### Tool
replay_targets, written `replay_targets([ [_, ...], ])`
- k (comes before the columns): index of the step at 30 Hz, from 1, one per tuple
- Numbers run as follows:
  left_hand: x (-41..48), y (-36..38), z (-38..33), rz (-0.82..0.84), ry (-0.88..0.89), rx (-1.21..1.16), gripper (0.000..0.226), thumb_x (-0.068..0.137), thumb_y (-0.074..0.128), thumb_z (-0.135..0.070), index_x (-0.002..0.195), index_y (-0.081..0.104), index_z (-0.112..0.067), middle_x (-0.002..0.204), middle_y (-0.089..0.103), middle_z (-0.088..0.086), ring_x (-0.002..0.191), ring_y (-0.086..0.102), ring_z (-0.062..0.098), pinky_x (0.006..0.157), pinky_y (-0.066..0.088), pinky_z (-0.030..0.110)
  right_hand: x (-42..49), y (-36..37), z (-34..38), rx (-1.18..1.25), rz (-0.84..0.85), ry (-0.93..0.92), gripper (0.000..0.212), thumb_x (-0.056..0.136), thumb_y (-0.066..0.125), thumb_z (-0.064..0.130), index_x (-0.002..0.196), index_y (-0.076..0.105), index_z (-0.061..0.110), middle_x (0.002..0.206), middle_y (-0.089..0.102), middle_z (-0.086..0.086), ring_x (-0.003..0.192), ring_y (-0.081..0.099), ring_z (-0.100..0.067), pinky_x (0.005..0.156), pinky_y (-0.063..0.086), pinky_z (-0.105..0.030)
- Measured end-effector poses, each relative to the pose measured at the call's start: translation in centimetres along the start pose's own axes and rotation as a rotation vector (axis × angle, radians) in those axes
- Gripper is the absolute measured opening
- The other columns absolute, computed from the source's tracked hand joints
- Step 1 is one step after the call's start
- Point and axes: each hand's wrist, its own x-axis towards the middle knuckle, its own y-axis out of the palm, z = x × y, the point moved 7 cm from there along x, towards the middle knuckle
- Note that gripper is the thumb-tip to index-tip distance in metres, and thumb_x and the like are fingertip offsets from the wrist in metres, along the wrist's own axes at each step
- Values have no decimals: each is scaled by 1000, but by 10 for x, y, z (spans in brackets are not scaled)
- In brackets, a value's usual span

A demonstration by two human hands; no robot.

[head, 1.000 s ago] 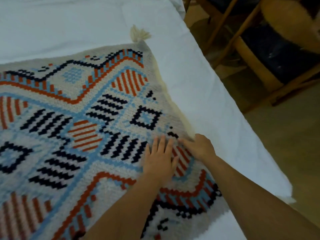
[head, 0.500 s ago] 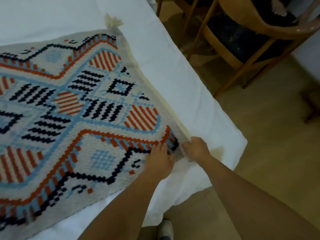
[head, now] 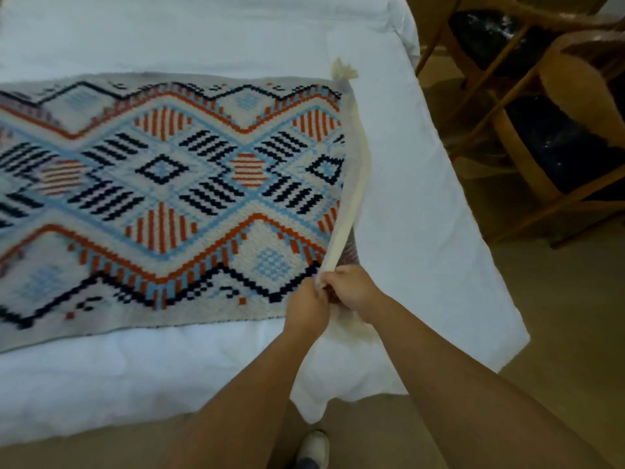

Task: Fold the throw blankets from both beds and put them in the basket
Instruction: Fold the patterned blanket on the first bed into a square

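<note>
A woven throw blanket (head: 176, 198) with orange, light blue and dark zigzag patterns lies spread across the white bed (head: 422, 198). A cream tassel (head: 343, 71) marks its far right corner. My left hand (head: 309, 306) and my right hand (head: 351, 287) meet at the blanket's near right corner and both pinch it. That corner and the right edge are lifted off the bed, showing the cream underside. The basket is not in view.
Wooden chairs (head: 548, 130) with dark seats stand on the floor to the right of the bed. The bed's near corner hangs over tan flooring (head: 558, 333). A shoe (head: 313, 448) shows at the bottom below my arms.
My hands slid from flat on the blanket's middle to its near right corner, took hold of it and raised it. The view swung so the blanket now runs leftward.
</note>
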Motion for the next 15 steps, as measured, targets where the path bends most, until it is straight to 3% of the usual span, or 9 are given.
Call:
replay_targets([
  [3,-10,-44,22,-73,-61,-23,24,98,36,-18,104,53,-2,94,59,11,83,55,27,63,34,27,-8,39,29,-154,-25,-91,21,85,57,20,64,53,17,63,59,-2,51,53,-13,45,42,-21],
  [6,-21,-92,48,-108,-87,-58,18,97,35,-16,83,44,-11,73,47,-2,69,46,19,51,28,27,-16,90,59,-223,12,-142,27,93,49,24,67,51,17,65,53,-2,56,49,-14,49,37,-25],
  [10,-36,-179,101,-159,-120,-59,29,95,38,-14,67,32,-19,66,39,-3,55,36,9,45,24,22,-31,176,94,-271,42,-168,31,95,46,22,65,46,14,66,44,-4,61,44,-17,54,33,-29],
  [15,-53,-303,173,-235,-119,-47,20,99,30,-17,81,36,-12,69,39,0,55,33,9,47,20,29,-52,303,144,-334,87,-251,36,96,45,22,62,39,14,61,36,-3,56,37,-16,52,27,-30],
])
